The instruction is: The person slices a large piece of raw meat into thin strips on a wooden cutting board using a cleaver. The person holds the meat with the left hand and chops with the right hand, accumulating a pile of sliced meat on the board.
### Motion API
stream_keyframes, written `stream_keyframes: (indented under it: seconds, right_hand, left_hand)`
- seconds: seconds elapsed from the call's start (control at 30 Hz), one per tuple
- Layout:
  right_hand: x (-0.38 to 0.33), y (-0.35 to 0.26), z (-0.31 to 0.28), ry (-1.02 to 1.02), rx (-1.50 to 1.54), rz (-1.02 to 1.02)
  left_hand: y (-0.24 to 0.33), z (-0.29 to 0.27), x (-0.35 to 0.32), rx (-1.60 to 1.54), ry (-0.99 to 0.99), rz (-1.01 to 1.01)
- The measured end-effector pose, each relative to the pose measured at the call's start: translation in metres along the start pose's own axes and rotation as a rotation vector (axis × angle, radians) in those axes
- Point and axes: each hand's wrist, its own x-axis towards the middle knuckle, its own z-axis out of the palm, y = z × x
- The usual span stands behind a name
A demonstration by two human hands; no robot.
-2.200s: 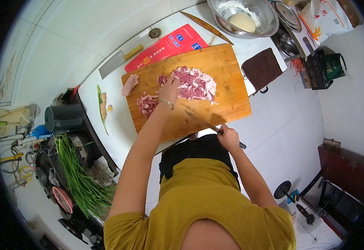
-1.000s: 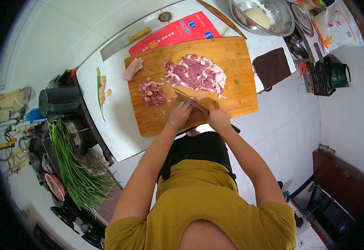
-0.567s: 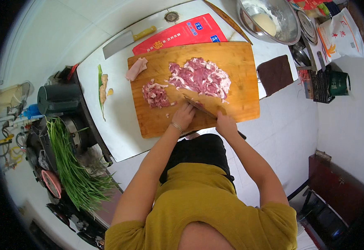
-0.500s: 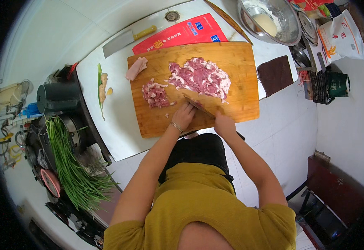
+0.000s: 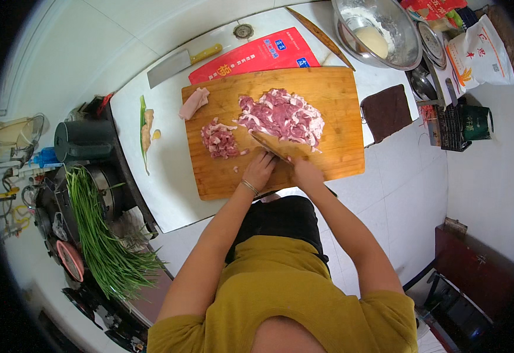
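Observation:
My right hand (image 5: 307, 175) is wrapped round the handle of a kitchen knife (image 5: 270, 146), whose blade slants up and left over the wooden cutting board (image 5: 339, 138). Close against the blade, my left hand (image 5: 260, 169) presses curled fingertips onto the board's near part; whatever lies under them is hidden. Beyond the blade spreads a large heap of sliced raw meat (image 5: 283, 116). Left of it sits a smaller pile of diced meat (image 5: 219, 139), with a few loose bits beside it. One pale whole piece of meat (image 5: 194, 103) rests at the board's upper left corner.
Behind the board lie a cleaver (image 5: 174, 66) and a red packet (image 5: 257, 56). Ginger (image 5: 146, 130) and a green onion (image 5: 143, 144) are on the left. A steel bowl (image 5: 407, 35) with dough stands far right, above a dark cloth (image 5: 387, 112). Green chives (image 5: 101, 241) fill the lower left.
The knife and my right hand have shifted slightly left, nearer my left hand. My left hand stays at about the same spot on the board. The whole view has moved a little.

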Motion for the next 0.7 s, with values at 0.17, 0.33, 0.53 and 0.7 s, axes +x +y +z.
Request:
stream_keyframes:
  seconds: [0.17, 0.33, 0.53, 0.7]
  right_hand:
    - [0.030, -0.021, -0.011, 0.067, 0.064, -0.120]
    - [-0.013, -0.007, -0.023, 0.028, 0.006, -0.067]
    - [0.003, -0.020, 0.003, 0.030, -0.051, -0.057]
    - [-0.008, -0.011, 0.002, 0.025, -0.003, -0.017]
  left_hand:
    - [-0.002, -0.007, -0.010, 0.064, -0.005, 0.062]
    - [-0.007, 0.001, -0.016, 0.074, 0.019, 0.092]
    - [-0.004, 0.004, -0.008, -0.022, -0.065, -0.004]
    - [-0.003, 0.001, -0.006, 0.025, -0.130, -0.030]
